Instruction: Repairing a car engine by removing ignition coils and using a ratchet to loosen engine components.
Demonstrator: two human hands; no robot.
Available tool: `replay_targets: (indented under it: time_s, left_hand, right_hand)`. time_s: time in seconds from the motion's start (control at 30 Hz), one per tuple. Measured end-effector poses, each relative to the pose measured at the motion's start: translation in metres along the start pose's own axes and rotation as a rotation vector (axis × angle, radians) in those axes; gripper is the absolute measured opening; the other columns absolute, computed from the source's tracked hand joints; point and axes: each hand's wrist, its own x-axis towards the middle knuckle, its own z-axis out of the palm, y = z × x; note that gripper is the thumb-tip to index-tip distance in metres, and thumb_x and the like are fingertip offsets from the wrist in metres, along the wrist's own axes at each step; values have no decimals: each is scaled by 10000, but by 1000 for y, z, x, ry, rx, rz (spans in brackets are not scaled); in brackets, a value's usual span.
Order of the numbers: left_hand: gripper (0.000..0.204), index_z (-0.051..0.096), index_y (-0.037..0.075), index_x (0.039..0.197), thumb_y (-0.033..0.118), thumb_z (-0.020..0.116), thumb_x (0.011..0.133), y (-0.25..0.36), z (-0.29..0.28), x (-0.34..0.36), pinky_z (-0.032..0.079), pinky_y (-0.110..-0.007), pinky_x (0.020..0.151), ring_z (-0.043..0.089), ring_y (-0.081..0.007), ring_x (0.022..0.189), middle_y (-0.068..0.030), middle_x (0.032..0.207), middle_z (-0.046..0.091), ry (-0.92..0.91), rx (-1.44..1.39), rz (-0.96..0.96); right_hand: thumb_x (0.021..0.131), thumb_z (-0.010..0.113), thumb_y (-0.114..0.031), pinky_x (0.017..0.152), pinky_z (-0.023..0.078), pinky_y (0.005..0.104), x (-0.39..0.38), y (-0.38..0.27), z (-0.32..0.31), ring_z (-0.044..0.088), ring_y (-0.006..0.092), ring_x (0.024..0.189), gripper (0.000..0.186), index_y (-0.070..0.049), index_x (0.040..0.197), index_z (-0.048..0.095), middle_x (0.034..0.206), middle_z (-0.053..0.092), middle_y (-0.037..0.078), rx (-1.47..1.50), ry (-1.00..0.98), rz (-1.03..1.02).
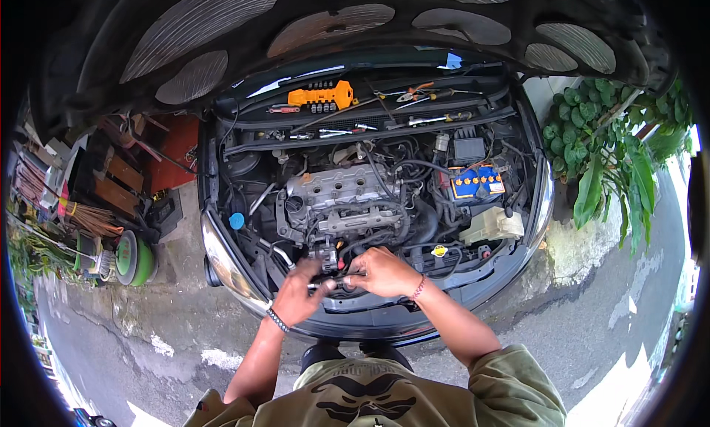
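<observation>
Two hands meet low at the front of an open engine bay [244, 160], close together so that each can steady what the other works on. The left hand [299, 297] is curled, its fingers [319, 288] pinched around a slim metal tool [325, 285] that lies across toward the right; it looks like a small wrench or ratchet handle, though the view is too small to be sure. The right hand [383, 271] is bent over the same spot, fingertips closed on the tool's far end or on a small part beside it, just below the engine [340, 197] and near a red-tipped fitting [341, 265]. Both wrists rest over the front edge of the car, which gives them support while the person leans in from the pavement [148, 316]. The hood [333, 20] is raised overhead to keep the bay open and lit. Spare tools sit along the ledge under the windshield, where they stay within reach yet out of the working area: an orange tool holder [322, 95] with sockets, pliers [416, 92] and several wrenches [436, 119]. The battery [477, 183] with its blue top sits at the right side of the bay, a white fluid tank [492, 226] in front of it, and a blue cap [237, 220] marks a filler at the left. Leafy plants [614, 146] stand beside the car.
</observation>
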Motion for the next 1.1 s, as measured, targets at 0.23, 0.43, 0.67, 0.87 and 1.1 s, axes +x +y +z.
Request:
replay_targets:
  time_s: [0.23, 0.43, 0.67, 0.87, 1.1]
  left_hand:
    - [228, 598, -8, 918, 214, 652, 910, -35, 48, -34, 441, -377, 566, 517, -286, 568, -161, 681, 569, -104, -294, -258]
    - [436, 565, 23, 607, 289, 637, 945, -86, 72, -103, 329, -262, 467, 412, -57, 504, 33, 552, 517, -61, -948, -644]
    - [338, 692, -24, 735, 261, 677, 916, -116, 54, -142, 424, -259, 546, 500, -59, 583, -12, 635, 650, -87, -920, -643]
    - [531, 663, -57, 875, 462, 583, 952, -97, 41, -99, 357, -260, 473, 446, -88, 494, -16, 584, 506, -120, -1004, -405]
    - [383, 649, -30, 903, 311, 514, 1013, -59, 31, -45, 376, -250, 495, 450, -78, 509, 1, 621, 533, -221, -1088, -425]
  right_hand:
    - [972, 568, -321, 631, 556, 340, 103, 93, -76, 700, 234, 723, 324, -9, 1049, 618, 836, 713, 139, 318, -130, 262]
    - [874, 580, -113, 833, 547, 430, 204, 284, -225, 663, 312, 972, 283, -131, 1147, 655, 1044, 683, 136, -1100, 479, 250]
    - [946, 524, -242, 926, 497, 378, 234, 288, -241, 632, 255, 1076, 284, -123, 1179, 632, 1138, 663, 96, -1201, 26, 288]
    - [968, 515, -271, 973, 480, 380, 197, 322, -292, 581, 265, 1171, 340, -98, 1259, 553, 1249, 608, 113, -1291, 227, -156]
    - [970, 523, -160, 899, 495, 448, 94, 191, -248, 562, 428, 1109, 324, -21, 1262, 505, 1231, 559, 285, -795, 741, -286]
